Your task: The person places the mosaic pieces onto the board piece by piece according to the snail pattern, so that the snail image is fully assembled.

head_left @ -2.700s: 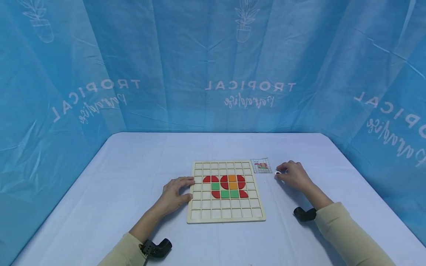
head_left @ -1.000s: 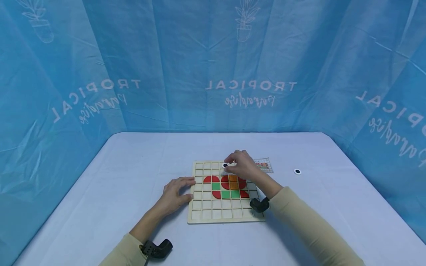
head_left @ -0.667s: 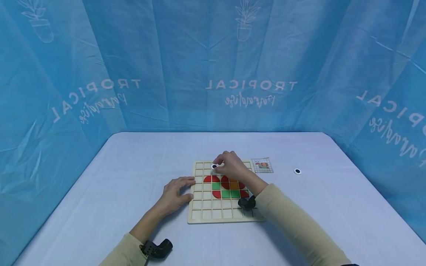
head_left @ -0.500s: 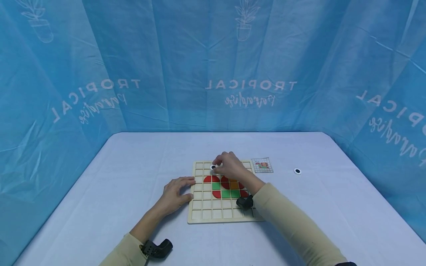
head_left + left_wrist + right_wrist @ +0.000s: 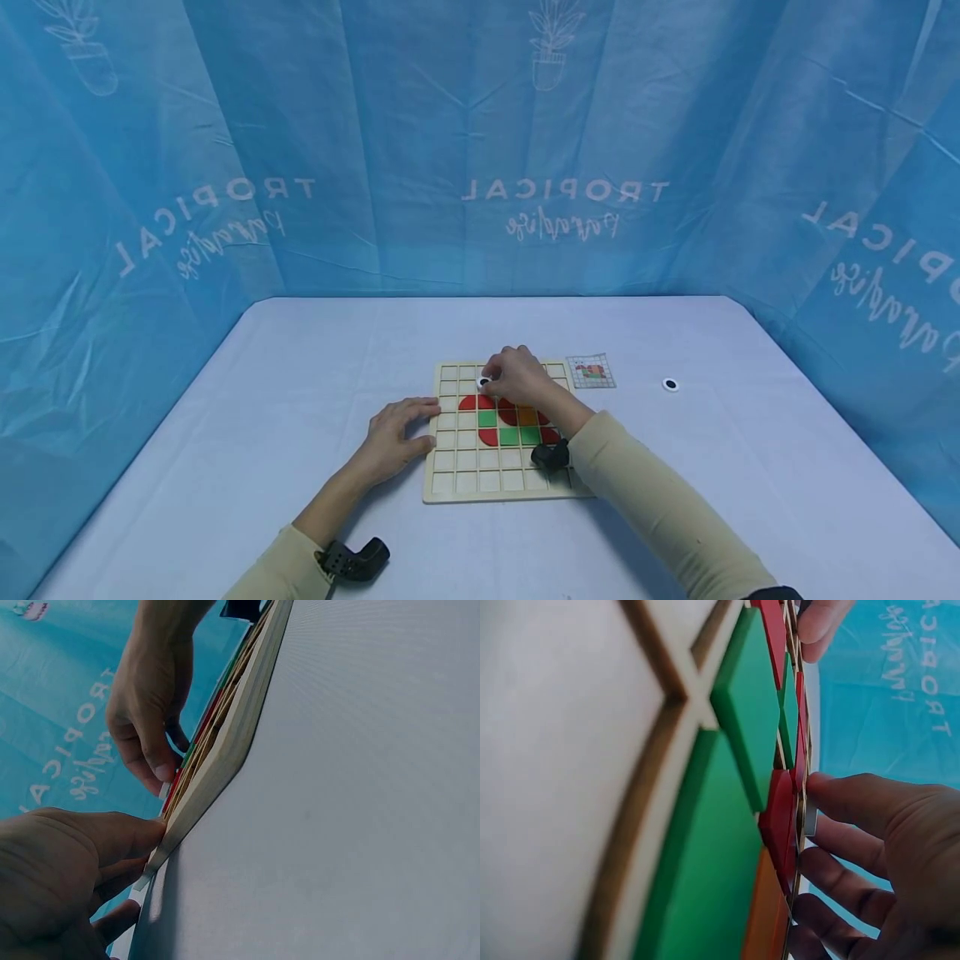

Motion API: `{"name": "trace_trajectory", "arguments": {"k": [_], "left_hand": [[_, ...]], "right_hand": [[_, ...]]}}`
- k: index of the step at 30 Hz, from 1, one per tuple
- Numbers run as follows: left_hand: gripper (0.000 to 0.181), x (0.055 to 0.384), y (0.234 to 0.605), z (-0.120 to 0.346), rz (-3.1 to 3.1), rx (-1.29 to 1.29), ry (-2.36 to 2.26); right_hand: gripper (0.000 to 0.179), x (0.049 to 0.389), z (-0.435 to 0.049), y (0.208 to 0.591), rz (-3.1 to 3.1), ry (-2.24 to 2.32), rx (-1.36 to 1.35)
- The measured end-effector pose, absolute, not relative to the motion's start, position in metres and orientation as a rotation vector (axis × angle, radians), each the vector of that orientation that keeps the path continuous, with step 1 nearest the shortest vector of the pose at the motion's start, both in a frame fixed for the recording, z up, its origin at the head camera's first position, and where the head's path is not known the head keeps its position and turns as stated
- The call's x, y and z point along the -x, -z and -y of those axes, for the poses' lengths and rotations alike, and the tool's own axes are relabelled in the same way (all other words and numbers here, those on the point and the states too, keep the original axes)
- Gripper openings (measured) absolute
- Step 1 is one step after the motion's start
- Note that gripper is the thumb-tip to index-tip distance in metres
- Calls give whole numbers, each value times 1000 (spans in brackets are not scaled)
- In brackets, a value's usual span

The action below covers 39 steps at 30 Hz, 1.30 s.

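Note:
My right hand [image 5: 521, 379] pinches a round white eye piece [image 5: 482, 383] with a black centre. It is over the upper part of the wooden grid board [image 5: 465, 482], just above the red pieces [image 5: 468, 403]. In the right wrist view, the piece shows as a thin edge [image 5: 811, 817] between thumb and finger, close to the board surface. My left hand [image 5: 393, 440] rests against the board's left edge, fingertips and thumb touching it. Green squares [image 5: 487, 418] and orange squares [image 5: 528, 414] sit in cells; my right hand and forearm partly cover the pattern.
A small printed pattern card [image 5: 591, 371] lies by the board's upper right corner. A second eye piece [image 5: 671, 384] lies on the white table [image 5: 360, 342] farther right. Blue curtains [image 5: 480, 150] stand behind and at both sides.
My right hand has carried the eye piece from the table at the right leftward over the board, then slightly down towards the red pieces. My left hand stays at the board's edge.

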<state>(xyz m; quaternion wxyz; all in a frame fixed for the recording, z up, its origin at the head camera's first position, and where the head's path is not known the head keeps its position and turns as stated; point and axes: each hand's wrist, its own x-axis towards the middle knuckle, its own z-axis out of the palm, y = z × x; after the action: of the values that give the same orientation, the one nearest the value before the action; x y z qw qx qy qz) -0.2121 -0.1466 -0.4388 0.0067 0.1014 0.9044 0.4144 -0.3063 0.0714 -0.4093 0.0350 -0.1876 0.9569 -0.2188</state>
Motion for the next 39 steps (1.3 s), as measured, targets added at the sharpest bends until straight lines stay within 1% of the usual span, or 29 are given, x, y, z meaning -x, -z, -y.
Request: {"name": "trace_trajectory", "arguments": {"k": [20,28,33,39], "left_hand": [[44,212,437,146,-2832,-341,-1282],[44,212,437,145,-2829,-310,-1289],[45,212,439,145,-2831,-303,-1299],[45,213,440,146,-2839,-309,-1289]], "right_hand": [[22,306,-75,410,-2946,643,617],[28,306,-81,403,-2917,750,599],[30,302,-102,385,-2959,861,572],[28,299,-156,372,-3030,945,492]]}}
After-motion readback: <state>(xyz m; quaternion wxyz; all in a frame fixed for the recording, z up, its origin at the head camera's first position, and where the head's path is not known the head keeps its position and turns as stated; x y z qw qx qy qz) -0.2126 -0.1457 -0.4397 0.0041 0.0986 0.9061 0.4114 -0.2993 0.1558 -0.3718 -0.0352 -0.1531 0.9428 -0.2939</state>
